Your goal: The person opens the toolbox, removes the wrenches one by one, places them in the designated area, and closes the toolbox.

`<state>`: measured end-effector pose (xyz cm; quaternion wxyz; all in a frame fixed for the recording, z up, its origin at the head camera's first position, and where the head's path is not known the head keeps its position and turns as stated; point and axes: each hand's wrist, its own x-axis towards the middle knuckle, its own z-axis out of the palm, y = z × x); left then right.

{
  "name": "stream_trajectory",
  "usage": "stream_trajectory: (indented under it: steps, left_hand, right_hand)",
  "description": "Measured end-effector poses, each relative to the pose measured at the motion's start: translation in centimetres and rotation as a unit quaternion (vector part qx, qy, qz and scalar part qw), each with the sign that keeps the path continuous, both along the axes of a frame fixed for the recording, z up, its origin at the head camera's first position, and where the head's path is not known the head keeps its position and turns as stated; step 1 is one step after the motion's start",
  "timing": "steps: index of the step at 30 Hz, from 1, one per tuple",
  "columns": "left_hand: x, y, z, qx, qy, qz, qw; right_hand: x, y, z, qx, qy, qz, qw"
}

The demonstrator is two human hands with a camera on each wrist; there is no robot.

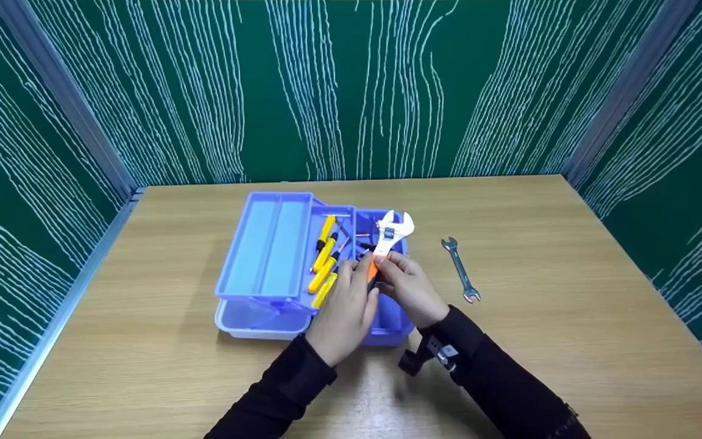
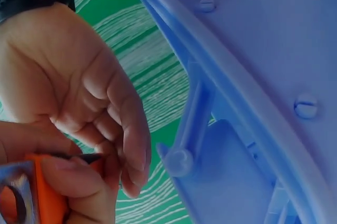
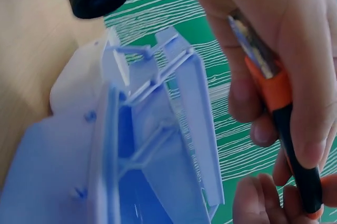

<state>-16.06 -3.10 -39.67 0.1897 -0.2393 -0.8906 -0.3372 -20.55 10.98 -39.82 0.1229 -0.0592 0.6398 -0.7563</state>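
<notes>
An adjustable wrench (image 1: 395, 233) with a metal head and an orange-and-black handle is held above the right side of a blue toolbox (image 1: 235, 262). My right hand (image 1: 413, 291) grips the handle just below the head, as the right wrist view also shows. At the handle's black end, the fingers and thumb of my left hand (image 1: 343, 308) hold on, partly hidden in the head view. Yellow-handled screwdrivers (image 1: 324, 274) lie in the toolbox's middle tray, left of my hands. To the right, a double open-end wrench (image 1: 462, 271) lies on the table.
The toolbox stands unfolded on a wooden table (image 1: 546, 341), its raised left tray (image 1: 287, 244) bare inside. Small dark items sit in the right compartment, partly covered by the wrench. Green, white-streaked panels (image 1: 351, 91) enclose the back and sides.
</notes>
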Motion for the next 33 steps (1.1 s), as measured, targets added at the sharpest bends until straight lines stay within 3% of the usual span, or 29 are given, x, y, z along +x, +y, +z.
stream_trajectory:
  steps: [5, 8, 12, 21, 27, 30, 33]
  left_hand:
    - [0.1, -0.2, 0.5, -0.003, -0.026, -0.018, 0.9995]
    - [0.1, -0.7, 0.7, -0.006, -0.022, -0.023, 0.9995]
    - [-0.3, -2.2, 1.2, -0.012, 0.001, -0.007, 0.9999]
    - [-1.2, -7.6, 3.2, -0.004, 0.021, 0.084, 0.9962]
    - [-1.9, -12.0, 3.3, 0.003, 0.038, 0.139, 0.9895]
    - [-2.2, -14.2, 3.1, 0.007, 0.01, 0.168, 0.9857]
    - [-2.5, -15.9, 2.8, 0.011, -0.049, 0.194, 0.9798]
  right_hand:
    - [-0.2, 1.0, 0.6, -0.022, -0.048, 0.013, 0.998]
    - [-0.5, 2.0, 0.9, -0.023, -0.059, 0.029, 0.998]
    - [-1.1, 3.8, 1.2, -0.013, -0.063, 0.028, 0.997]
    - [-2.4, 8.7, 0.6, -0.015, -0.05, -0.007, 0.999]
    - [-3.6, 12.7, 0.2, 0.007, -0.064, -0.001, 0.998]
    - [-4.1, 14.6, -0.2, 0.049, -0.064, 0.003, 0.997]
    - [-4.5, 16.3, -0.6, 0.114, -0.062, 0.0, 0.991]
